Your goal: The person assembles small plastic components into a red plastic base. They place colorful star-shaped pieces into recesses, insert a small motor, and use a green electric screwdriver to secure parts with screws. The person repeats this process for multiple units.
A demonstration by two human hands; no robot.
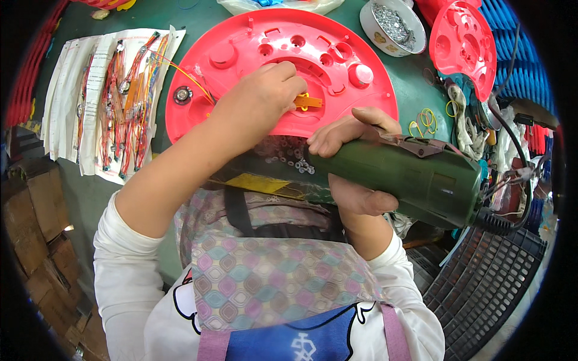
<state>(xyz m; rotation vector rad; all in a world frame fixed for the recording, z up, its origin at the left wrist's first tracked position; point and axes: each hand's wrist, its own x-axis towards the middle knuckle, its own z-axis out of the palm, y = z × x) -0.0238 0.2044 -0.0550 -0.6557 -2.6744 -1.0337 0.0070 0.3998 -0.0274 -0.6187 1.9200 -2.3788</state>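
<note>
A red plastic shell (205, 60) with posts and round recesses lies on the table. My left hand (265, 93) is over its middle, fingers closed beside an orange part (309, 102) seated in the shell. Whatever those fingers pinch, if anything, is hidden. My right hand (355, 141) is wrapped round a green electric screwdriver (415, 174), which lies sideways with its cord end to the right. Its tip is out of sight near the shell's front edge. At the shell's left sits a small round speaker (182, 94) with red and yellow wires near it.
Bundles of wired parts (120, 102) lie on paper sheets at the left. A white bowl (373, 42) of small metal pieces stands at the back. To the right are another red shell (463, 45) and blue stacked parts (512, 54). Small rings (295, 162) lie near my body.
</note>
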